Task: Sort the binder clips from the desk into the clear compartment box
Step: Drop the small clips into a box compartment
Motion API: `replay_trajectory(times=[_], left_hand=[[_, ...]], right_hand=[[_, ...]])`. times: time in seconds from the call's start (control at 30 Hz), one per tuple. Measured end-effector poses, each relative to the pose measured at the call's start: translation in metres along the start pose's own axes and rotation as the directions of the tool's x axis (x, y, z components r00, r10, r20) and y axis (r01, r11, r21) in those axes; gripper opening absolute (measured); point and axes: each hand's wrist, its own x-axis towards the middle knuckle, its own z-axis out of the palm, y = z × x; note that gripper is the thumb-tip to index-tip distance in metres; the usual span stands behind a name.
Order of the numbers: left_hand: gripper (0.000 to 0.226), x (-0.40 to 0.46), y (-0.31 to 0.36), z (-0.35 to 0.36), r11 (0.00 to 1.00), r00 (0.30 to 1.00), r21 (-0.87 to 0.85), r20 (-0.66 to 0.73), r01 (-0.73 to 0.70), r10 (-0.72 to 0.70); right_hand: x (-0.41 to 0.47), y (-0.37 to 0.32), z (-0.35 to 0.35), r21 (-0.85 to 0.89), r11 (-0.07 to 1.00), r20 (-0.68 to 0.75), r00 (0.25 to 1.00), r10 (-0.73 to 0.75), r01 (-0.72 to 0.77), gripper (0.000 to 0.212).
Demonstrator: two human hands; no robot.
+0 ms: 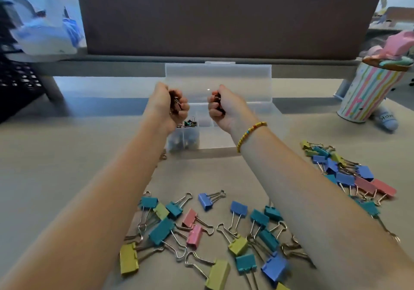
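Fists over the clear compartment box (233,101) — both hands full of small dark clips.

Left hand (167,104) and right hand (224,108) each clench a bunch of small dark binder clips above the open box, lid upright behind. One left compartment holds small clips (190,122). Large coloured binder clips (201,229) lie scattered on the tabletop (67,155) between the forearms — a second heap (349,173) sits to the right. Beaded bracelet (251,132) on right wrist. Striped cup (369,94) far right.

Binder clips (201,229) lie scattered on the desk (67,155) before the compartment box (218,110).
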Motion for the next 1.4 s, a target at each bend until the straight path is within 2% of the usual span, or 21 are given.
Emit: replay_trajectory(times=[0.2, 0.37, 0.63, 0.7, 0.83, 0.93, 1.0, 1.1, 1.27, 1.4], left_hand=[[0.026, 0.031, 0.014, -0.019, 1.000, 0.987, -0.021, -0.159, -0.003, -0.001], [0.022, 0.043, 0.009, -0.016, 1.000, 0.985, -0.002, -0.172, -0.002, 0.001], [0.024, 0.046, 0.000, -0.007, 0.965, 0.957, 0.208, -0.209, -0.157, 0.201], [0.025, 0.046, -0.001, -0.005, 0.958, 0.959, 0.239, -0.195, -0.160, 0.208], [0.032, 0.046, -0.003, 0.001, 0.923, 0.968, 0.358, -0.147, -0.141, 0.205], [0.028, 0.050, -0.005, 0.010, 0.845, 0.984, 0.531, -0.106, -0.069, 0.146], [0.024, 0.052, -0.006, 0.015, 0.747, 0.992, 0.664, -0.064, -0.042, 0.112], [0.019, 0.050, -0.013, 0.013, 0.556, 0.986, 0.822, 0.037, -0.124, 0.164], [0.018, 0.045, -0.008, 0.006, 0.427, 0.984, 0.889, 0.115, -0.163, 0.137], [0.029, 0.040, 0.001, 0.001, 0.281, 0.981, 0.941, 0.164, -0.187, 0.104]], right_hand=[[0.034, 0.015, 0.032, -0.111, 0.994, -0.102, 0.995, 0.004, -0.015, 0.036], [0.044, 0.028, 0.039, -0.229, 0.973, -0.070, 0.997, -0.031, 0.014, 0.033], [0.049, 0.029, 0.037, -0.450, 0.888, 0.003, 0.995, -0.103, 0.094, 0.033], [0.050, 0.029, 0.035, -0.440, 0.891, 0.002, 0.992, -0.123, 0.111, 0.030], [0.049, 0.022, 0.024, -0.285, 0.945, -0.038, 0.983, -0.181, 0.163, 0.027], [0.048, 0.016, 0.015, -0.213, 0.957, -0.075, 0.973, -0.219, 0.200, 0.025], [0.048, 0.014, 0.010, -0.192, 0.958, -0.100, 0.967, -0.234, 0.212, 0.022], [0.046, 0.013, 0.005, -0.191, 0.957, -0.107, 0.965, -0.240, 0.216, 0.020], [0.045, 0.013, 0.001, -0.258, 0.948, -0.092, 0.972, -0.217, 0.187, 0.026], [0.046, 0.015, -0.002, -0.410, 0.900, -0.026, 0.984, -0.176, 0.150, 0.033]])
